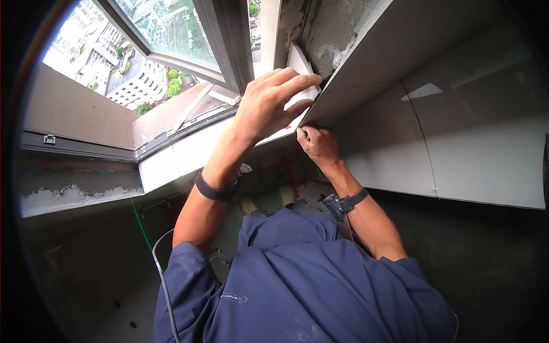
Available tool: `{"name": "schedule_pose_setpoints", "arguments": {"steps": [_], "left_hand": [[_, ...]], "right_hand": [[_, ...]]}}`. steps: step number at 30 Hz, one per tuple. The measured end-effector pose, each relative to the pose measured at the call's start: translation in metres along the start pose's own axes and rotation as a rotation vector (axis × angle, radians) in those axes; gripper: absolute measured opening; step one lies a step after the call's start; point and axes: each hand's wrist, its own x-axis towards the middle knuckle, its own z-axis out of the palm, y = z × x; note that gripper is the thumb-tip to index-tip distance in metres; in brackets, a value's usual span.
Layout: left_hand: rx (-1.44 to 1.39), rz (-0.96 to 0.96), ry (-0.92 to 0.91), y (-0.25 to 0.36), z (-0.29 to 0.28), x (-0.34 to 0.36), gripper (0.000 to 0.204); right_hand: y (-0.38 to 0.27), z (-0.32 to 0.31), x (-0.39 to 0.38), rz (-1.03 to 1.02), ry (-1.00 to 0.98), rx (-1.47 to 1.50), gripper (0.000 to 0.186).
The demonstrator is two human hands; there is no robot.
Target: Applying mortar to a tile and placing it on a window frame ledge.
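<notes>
My left hand (pixel 275 102) reaches over the window sill, its thumb and fingers apart. Its fingertips come up to the edge of a large pale wall tile (pixel 360 86); whether they press on it I cannot tell. Below it, my right hand (pixel 320 144) is closed with curled fingers at the tile's lower corner. What it pinches, if anything, is hidden by the fingers. White sill tiles (pixel 189 155) run along under the window, with a small red mark near my hands. An upright white strip (pixel 297 62) stands behind my left hand, against rough mortar (pixel 331 40).
An open window sash (pixel 171 40) hangs at the upper left, with a drop to buildings outside. More wall tiles (pixel 486 143) extend to the right. A grey cable (pixel 161 274) runs by my left arm. Green laser lines (pixel 139 220) cross the dark area below the sill.
</notes>
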Motion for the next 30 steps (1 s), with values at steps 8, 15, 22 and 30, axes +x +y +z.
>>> {"name": "schedule_pose_setpoints", "arguments": {"steps": [8,15,22,30], "left_hand": [[-0.023,-0.009,-0.009,0.001,-0.002,-0.001,0.048],[-0.029,-0.018,-0.032,0.0,-0.004,0.003,0.048],[-0.072,-0.001,-0.012,-0.007,-0.004,0.007,0.041],[-0.097,0.018,-0.028,-0.004,-0.006,0.011,0.035]], "right_hand": [[0.0,0.001,0.001,-0.024,0.03,0.054,0.022],[-0.003,0.004,-0.001,0.047,0.013,0.015,0.025],[0.0,0.006,-0.002,0.074,0.002,0.05,0.025],[0.001,0.008,-0.002,0.06,-0.016,0.065,0.025]]}}
